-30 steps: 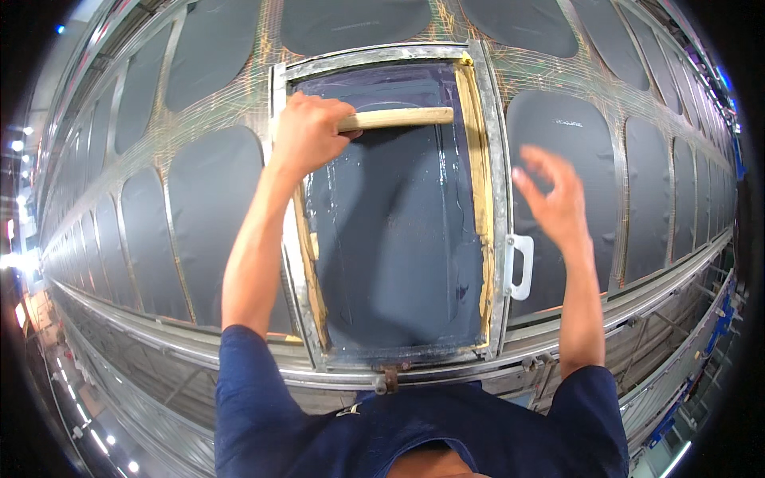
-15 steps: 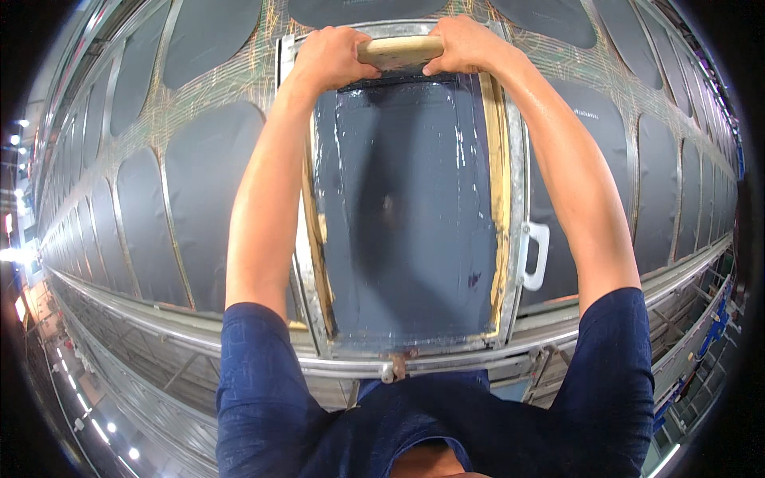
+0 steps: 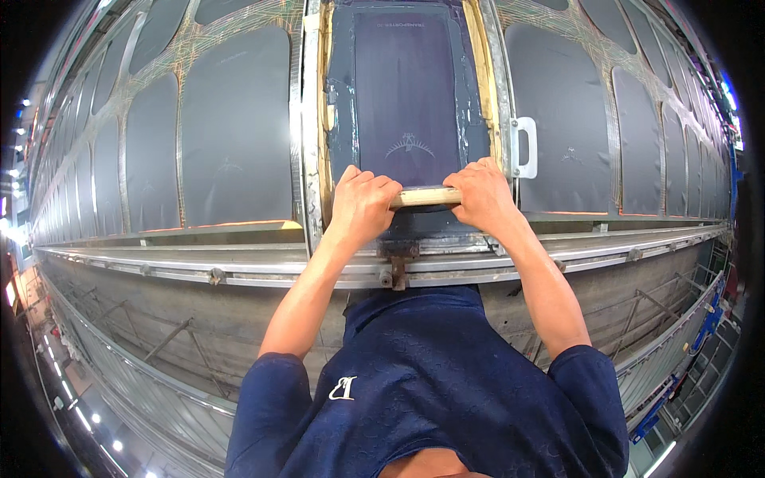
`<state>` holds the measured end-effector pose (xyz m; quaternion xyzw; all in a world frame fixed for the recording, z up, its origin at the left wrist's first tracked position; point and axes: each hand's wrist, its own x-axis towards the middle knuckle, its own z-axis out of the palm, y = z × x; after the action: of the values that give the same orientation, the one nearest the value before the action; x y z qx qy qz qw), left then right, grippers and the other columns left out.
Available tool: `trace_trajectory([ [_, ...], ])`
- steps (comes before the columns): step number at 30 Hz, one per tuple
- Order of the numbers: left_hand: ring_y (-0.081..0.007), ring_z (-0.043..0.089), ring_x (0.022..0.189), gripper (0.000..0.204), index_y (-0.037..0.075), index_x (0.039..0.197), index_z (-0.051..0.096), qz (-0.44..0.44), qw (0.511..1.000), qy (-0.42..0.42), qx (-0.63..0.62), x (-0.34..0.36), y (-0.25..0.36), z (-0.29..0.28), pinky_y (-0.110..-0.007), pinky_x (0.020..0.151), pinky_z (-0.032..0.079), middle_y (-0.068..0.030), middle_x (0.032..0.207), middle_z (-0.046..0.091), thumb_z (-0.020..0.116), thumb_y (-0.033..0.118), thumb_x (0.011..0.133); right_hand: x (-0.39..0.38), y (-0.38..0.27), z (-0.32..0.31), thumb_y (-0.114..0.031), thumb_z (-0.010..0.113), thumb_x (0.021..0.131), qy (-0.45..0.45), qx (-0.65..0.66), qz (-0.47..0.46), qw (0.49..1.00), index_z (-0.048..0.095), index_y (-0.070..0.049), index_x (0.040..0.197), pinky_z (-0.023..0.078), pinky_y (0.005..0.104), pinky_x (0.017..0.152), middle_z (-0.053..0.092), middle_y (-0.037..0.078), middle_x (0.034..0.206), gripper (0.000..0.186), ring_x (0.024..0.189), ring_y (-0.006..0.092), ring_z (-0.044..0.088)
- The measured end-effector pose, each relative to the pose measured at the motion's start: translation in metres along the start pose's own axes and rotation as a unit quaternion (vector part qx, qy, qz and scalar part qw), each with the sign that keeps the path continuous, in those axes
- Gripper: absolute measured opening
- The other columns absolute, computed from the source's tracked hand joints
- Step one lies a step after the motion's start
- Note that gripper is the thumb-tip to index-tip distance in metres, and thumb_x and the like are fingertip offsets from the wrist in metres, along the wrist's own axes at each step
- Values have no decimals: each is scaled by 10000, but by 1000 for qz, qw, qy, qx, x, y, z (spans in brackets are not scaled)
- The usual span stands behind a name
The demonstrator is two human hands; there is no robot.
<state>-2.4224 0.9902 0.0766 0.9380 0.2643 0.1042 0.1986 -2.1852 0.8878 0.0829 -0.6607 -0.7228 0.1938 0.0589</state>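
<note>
My left hand (image 3: 365, 203) and my right hand (image 3: 486, 195) are closed around the two ends of a wooden-handled squeegee (image 3: 428, 197). It lies across the near part of a printing screen, whose metal frame (image 3: 310, 103) encloses it. Beyond the squeegee, a dark purplish mesh window (image 3: 406, 88) shows a pale design and small lettering. Wet dark grey ink (image 3: 341, 119) streaks both sides of that window. The squeegee's blade is mostly hidden under the handle and my fingers.
A white handle (image 3: 526, 147) sticks out from the frame's right side. Dark rounded panels (image 3: 239, 127) lie in rows on the long table, with multicoloured lines between them. A metal rail (image 3: 239, 269) runs along the table's near edge, and a rusty clamp (image 3: 398, 263) sits at the frame's near end.
Both hands have drawn the squeegee from the screen's far end to its near end. The grey ink that covered the middle has been swept off, baring the purplish window.
</note>
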Motion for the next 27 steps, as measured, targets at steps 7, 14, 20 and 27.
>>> trace_trajectory([
  [7,-259,665,742,157,136,816,732,18,1000,-12,19,72,-41,-21,-409,727,418,-37,723,689,808,143,679,63,35,-24,-269,811,718,-11,-3,4,1000,724,-104,859,479,446,817,719,107,813,235,845,330,689],
  [14,-338,694,758,225,116,817,736,16,998,-5,67,273,-155,-55,-468,720,521,-122,724,697,854,265,695,265,155,-98,-351,832,723,-2,22,11,1000,750,-92,898,553,474,765,726,165,827,323,829,383,702],
  [20,-355,708,764,371,120,984,772,-13,997,-39,65,363,-211,-56,-446,722,553,-157,778,719,862,342,700,358,211,-120,-314,857,709,-26,50,13,998,753,-42,931,549,432,738,732,174,801,366,773,338,713],
  [27,-319,704,720,394,153,1011,781,-40,997,-10,69,346,-199,-53,-423,702,549,-116,736,711,870,361,688,338,180,-135,-312,854,710,-89,54,80,991,730,-12,832,539,417,636,696,159,674,346,636,298,691],
])
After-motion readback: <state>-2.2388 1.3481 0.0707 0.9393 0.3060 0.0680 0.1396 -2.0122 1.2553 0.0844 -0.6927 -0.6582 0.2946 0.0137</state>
